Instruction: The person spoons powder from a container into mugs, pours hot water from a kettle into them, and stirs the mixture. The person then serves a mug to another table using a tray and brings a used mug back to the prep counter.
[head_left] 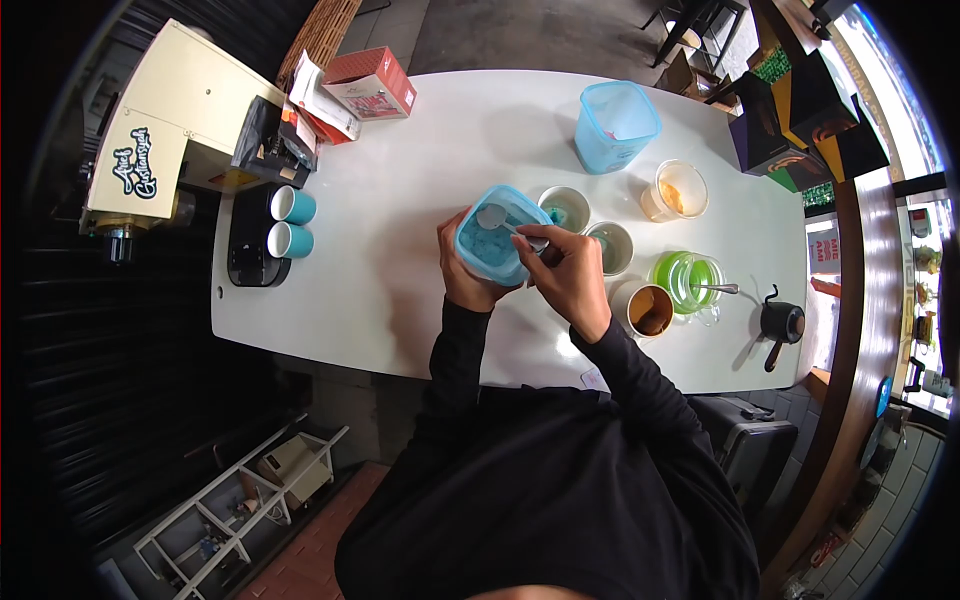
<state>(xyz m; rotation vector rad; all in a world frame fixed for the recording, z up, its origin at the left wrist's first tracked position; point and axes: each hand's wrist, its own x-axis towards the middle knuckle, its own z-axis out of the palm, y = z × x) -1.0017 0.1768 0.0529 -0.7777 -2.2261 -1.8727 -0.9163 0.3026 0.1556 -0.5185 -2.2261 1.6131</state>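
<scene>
My left hand (463,272) is wrapped round a light blue plastic container (487,268), tilted so that its inside faces me. Pale blue contents show in it. In my right hand (570,272) a spoon (493,217) is pinched by its handle, its bowl inside the container. Just right of the container stand two white cups (566,208) (612,245) with bluish residue inside. Below them, close to my right wrist, is a cup (648,310) with something brown in it. A glass jug (690,283) of green liquid holds a metal spoon (718,288).
A taller blue container (617,128) and a clear tub (676,191) with orange residue stand farther back. A black kettle (782,322) is at the right edge. On the left are a cream machine (165,110), two teal cups (292,205) (290,240) and a red box (370,84).
</scene>
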